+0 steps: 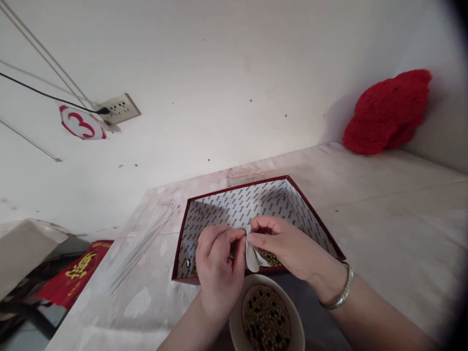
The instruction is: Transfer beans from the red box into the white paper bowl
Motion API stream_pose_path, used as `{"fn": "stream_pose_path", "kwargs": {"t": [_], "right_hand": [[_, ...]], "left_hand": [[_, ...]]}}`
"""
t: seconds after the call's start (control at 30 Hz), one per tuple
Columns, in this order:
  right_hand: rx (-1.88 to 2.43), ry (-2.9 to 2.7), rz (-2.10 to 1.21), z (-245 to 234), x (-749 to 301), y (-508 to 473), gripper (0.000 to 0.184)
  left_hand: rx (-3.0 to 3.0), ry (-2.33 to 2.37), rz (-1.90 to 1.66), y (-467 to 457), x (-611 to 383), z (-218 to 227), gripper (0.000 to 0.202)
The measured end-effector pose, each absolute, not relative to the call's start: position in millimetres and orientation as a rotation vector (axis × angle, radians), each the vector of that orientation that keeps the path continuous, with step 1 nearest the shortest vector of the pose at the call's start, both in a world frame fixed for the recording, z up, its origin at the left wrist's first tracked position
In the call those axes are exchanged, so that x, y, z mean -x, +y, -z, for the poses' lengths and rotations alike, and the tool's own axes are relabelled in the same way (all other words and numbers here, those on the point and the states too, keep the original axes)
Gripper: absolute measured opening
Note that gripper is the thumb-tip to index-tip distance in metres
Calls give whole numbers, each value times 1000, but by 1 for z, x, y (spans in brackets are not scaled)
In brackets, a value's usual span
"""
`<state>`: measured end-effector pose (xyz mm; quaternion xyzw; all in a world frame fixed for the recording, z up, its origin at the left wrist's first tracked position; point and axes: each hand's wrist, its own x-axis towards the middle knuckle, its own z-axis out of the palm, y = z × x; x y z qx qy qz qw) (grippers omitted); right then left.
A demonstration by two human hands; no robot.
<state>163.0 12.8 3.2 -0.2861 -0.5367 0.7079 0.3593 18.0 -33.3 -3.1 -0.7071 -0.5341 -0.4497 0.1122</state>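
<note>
My left hand (221, 261) and my right hand (281, 243) meet above the near side of an open box (237, 207). Between their fingertips they pinch a thin, off-white folded piece (253, 259), paper or cloth, whose lower end hangs down. Both hands are closed on it. The box has dark red edges and a white lining with small dark print; gold beads (269, 258) lie inside it. Just below the hands stands a pale round tub (298, 327) that holds many gold and dark beads. A silver bangle circles my right wrist.
Several thin pale sticks or wires (141, 243) lie on the light tablecloth (387, 234) left of the box. A fluffy red bundle (389, 112) rests against the wall at the back right. A socket panel (122, 108) with a plugged-in black cable is on the wall.
</note>
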Motion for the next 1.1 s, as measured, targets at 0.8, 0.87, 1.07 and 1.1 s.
{"fn": "stream_pose_path", "kwargs": {"t": [0.8,0.87,1.07,1.1], "right_hand": [[909,-854,-1597,-1,-159,17,17],[908,-796,-1541,-9,-162,17,16],[884,-732,-1511,-14,-163,17,19],[860,-693,-1530,-10,-162,19,19]], "left_hand": [[2558,-1581,1133,-39,-18,-16,14],[2776,-1606,887,-43,-16,-22,15],[3110,-1668,370,-49,-4,-36,5],[3118,-1699,391,-47,0,-37,7]]}}
